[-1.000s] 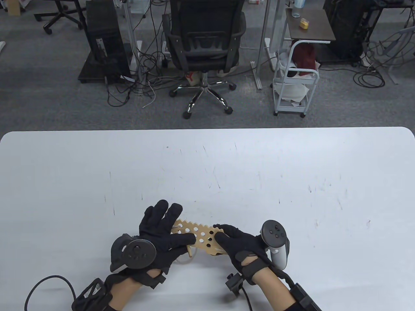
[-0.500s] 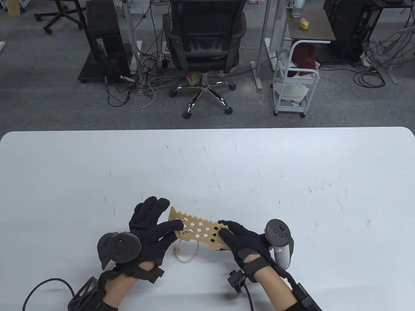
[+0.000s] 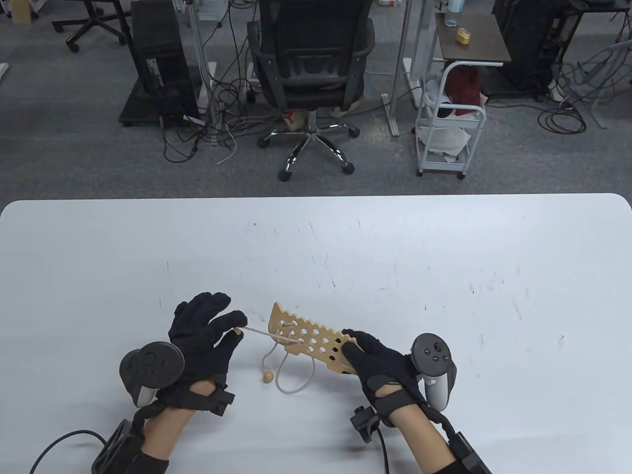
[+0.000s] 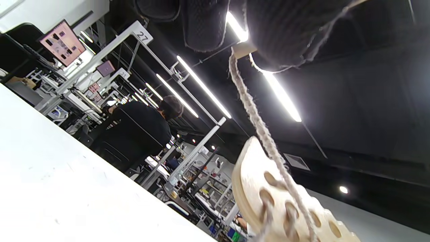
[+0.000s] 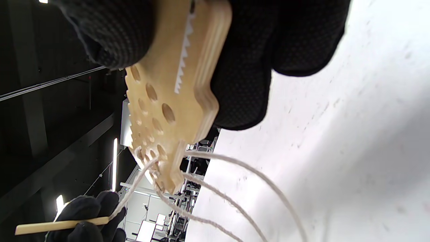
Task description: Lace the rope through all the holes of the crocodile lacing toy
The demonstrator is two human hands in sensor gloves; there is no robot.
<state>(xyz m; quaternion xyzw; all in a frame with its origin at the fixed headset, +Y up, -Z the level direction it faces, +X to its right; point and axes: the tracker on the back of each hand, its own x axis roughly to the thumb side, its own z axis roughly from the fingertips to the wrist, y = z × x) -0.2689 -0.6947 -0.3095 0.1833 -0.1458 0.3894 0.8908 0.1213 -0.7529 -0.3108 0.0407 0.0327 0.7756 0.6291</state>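
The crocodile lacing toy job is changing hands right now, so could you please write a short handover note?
Left hand: pinches the thin wooden needle stick, pulling the beige rope taut out of the board's left end.
Right hand: grips the right end of the flat wooden crocodile board with holes, held above the white table.
Done: a few left-end holes laced; round wooden bead rests on the table, slack loop beside it.
Left: most holes are still empty.

Beyond the white table (image 3: 395, 256): a black office chair (image 3: 311, 64), a white cart (image 3: 447, 133), a computer tower (image 3: 158, 64), floor cables (image 3: 207, 133).
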